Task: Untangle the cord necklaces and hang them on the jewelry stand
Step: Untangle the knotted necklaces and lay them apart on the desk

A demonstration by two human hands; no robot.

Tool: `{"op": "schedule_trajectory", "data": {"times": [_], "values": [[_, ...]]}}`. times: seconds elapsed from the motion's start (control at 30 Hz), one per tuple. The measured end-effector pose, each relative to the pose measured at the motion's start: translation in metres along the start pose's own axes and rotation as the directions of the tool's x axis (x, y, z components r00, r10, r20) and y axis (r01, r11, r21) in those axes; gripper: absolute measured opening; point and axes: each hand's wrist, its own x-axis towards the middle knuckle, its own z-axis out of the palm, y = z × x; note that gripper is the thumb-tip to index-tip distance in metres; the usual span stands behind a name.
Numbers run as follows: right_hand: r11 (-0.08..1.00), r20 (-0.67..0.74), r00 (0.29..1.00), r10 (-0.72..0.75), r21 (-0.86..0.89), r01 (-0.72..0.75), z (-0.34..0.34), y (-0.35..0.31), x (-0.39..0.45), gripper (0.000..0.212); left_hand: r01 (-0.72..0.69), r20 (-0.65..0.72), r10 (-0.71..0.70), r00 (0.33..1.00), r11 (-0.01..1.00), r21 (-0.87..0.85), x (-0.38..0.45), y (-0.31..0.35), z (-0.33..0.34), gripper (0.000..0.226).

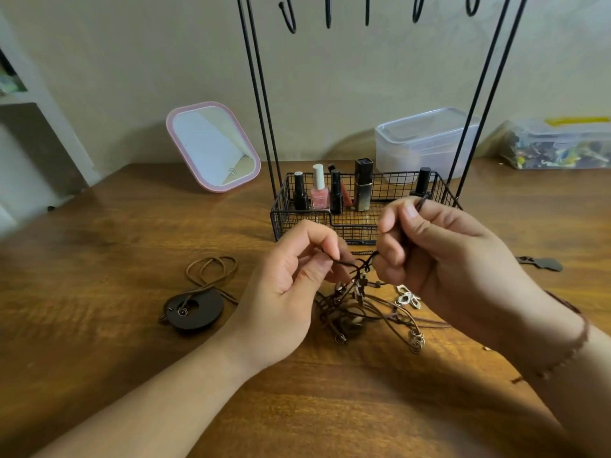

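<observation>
A tangle of dark cord necklaces [360,309] with small metal pendants lies on the wooden table, partly lifted between my hands. My left hand [291,285] pinches a dark cord at thumb and forefinger. Fingers of my right hand [439,252] are closed on another strand, whose end sticks up past the thumb. A separate brown cord necklace with a dark round pendant [195,309] lies loose to the left. Behind my hands rises the black wire jewelry stand [261,104], its hooks [327,14] bare at the top of the view.
The stand's wire basket [281,206] holds several nail polish bottles and a lipstick. A pink-framed mirror [215,147] leans at the back left. Clear plastic boxes [426,140] sit at the back right. A dark pendant piece [542,263] lies at the right.
</observation>
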Motion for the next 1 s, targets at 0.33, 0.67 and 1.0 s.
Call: {"op": "schedule_trajectory", "data": {"times": [0.33,0.67,1.0], "values": [[0.999,0.012,1.0,0.021,-0.044,-0.021,0.0004,0.0027,-0.0006,0.029,0.183,0.006,-0.231,0.973,0.755,-0.63,0.0082,0.0053,-0.0053,0.018],[1.0,0.054,0.999,-0.002,0.028,0.001,0.0,0.0016,-0.0014,0.03,0.291,-0.018,-0.406,0.914,0.684,-0.669,0.0092,0.0072,-0.0043,0.01],[0.999,0.028,0.999,-0.03,0.023,0.03,0.0007,0.0005,-0.0023,0.03,0.196,-0.198,-0.232,0.952,0.963,-0.186,0.0042,0.0028,0.0011,0.03]]}}
